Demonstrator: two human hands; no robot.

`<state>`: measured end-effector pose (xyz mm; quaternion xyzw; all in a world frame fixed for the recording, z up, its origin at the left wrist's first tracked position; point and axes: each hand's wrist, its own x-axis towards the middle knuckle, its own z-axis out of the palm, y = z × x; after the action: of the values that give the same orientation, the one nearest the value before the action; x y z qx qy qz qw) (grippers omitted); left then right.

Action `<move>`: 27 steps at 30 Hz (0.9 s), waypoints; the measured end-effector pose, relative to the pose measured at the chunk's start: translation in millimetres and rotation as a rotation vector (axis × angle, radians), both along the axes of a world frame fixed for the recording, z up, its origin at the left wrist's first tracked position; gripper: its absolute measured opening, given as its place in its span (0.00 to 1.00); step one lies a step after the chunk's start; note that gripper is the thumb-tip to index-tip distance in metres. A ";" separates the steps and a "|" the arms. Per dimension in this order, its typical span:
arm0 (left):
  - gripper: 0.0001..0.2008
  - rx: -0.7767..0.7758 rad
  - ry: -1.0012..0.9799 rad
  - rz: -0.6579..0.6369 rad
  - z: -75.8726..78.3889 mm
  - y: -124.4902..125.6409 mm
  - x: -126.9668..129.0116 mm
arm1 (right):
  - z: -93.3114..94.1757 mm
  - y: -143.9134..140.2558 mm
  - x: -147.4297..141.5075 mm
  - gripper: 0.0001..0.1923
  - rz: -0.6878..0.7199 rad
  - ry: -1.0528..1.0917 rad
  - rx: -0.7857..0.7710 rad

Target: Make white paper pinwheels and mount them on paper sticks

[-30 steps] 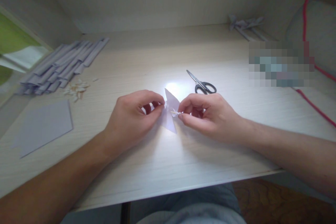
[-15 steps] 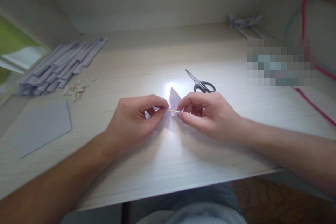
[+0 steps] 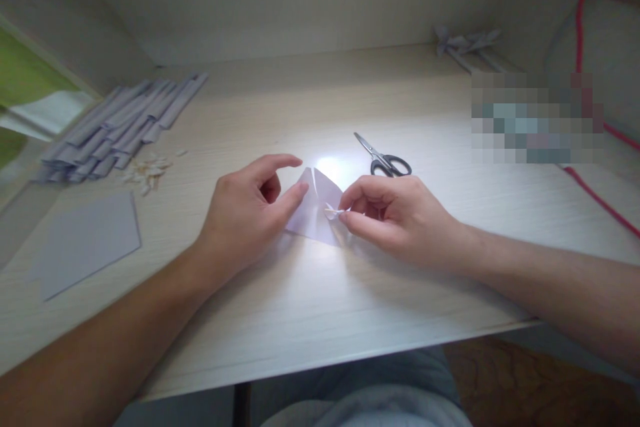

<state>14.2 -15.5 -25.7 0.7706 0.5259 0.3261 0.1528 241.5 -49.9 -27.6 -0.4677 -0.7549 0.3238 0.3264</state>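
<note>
Lay near the middle of the worktop (image 3: 310,307), in a bright patch of light: a small folded piece of white paper (image 3: 315,210), its creased point rising toward the far side. Pinched at its right corner between thumb and forefinger of the right hand (image 3: 395,217), together with a thin pale sliver, too small to identify. Rested just left of the paper, the left hand (image 3: 245,213), fingers spread and loosely curled, thumb tip against the paper's left edge, forefinger lifted above it and gripping nothing. Stretched in from the near edge, both bare forearms. Lay just beyond the right hand, apart from it, a pair of scissors (image 3: 383,159) with dark handles, blades shut and pointing to the far left. Sat on the left part of the worktop a flat grey sheet (image 3: 87,243), well apart from the left hand. Stacked behind that sheet, at the far left, a pile of folded grey paper strips (image 3: 120,123), laid side by side at a slant. Scattered just beside the pile's near end, a small heap of pale scraps (image 3: 145,170). Gathered at the far right corner, a few more grey folded pieces (image 3: 465,47). Ran along the right side a red cord (image 3: 600,203), down from the wall and across the worktop. Showed below the worktop's near edge, grey cloth over the person's lap (image 3: 350,400).
</note>
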 end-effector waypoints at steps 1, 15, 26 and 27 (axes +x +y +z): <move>0.12 -0.021 -0.023 -0.015 -1.0 0.5 1.6 | -0.1 -0.2 0.0 0.04 0.003 0.001 -0.002; 0.06 -0.102 -0.268 -0.101 -3.1 -13.9 5.3 | -1.9 4.3 -0.3 0.04 -0.041 0.078 -0.159; 0.07 -0.094 -0.206 -0.201 0.0 -12.1 6.9 | -2.5 1.4 1.0 0.04 -0.033 0.099 -0.155; 0.07 -0.093 -0.209 -0.206 0.0 -12.1 7.0 | -2.7 1.1 1.1 0.04 -0.031 0.100 -0.146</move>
<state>21.2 -27.6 -25.7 0.7743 0.4398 0.3626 0.2747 242.6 -48.8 -30.3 -0.4851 -0.7047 0.3958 0.3337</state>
